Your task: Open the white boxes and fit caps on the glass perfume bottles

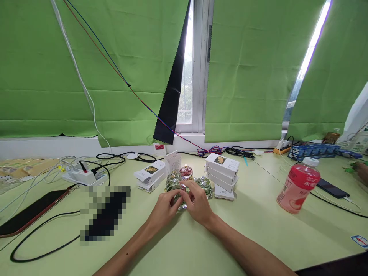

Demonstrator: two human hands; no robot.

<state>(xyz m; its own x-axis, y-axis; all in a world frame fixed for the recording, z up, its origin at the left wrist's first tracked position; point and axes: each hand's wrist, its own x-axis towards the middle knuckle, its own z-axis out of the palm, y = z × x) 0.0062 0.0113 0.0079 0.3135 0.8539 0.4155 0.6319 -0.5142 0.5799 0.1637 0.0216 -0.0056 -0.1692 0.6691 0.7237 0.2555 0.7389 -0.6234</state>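
Observation:
My left hand [168,201] and my right hand [198,201] meet at the middle of the table, fingers bent and closed together. Between their fingertips a small shiny pink piece [183,186] shows; its kind is mostly hidden. Just beyond my hands lie shiny clear-and-green bundles [173,179], with more green ones [204,186] to the right. Behind my fingertips is a round pink item with a gold-coloured edge [186,172]. White boxes printed with a flower picture [222,164] are stacked on the right, and other white boxes [151,171], one with its flap up, lie left.
A pink drink bottle [299,188] stands at right, near a dark phone [332,188]. On the left are a tablet-like device [34,211], a blurred dark object [107,216], a power strip [83,175] and tangled cables. Another person's hand [360,170] appears at the right edge.

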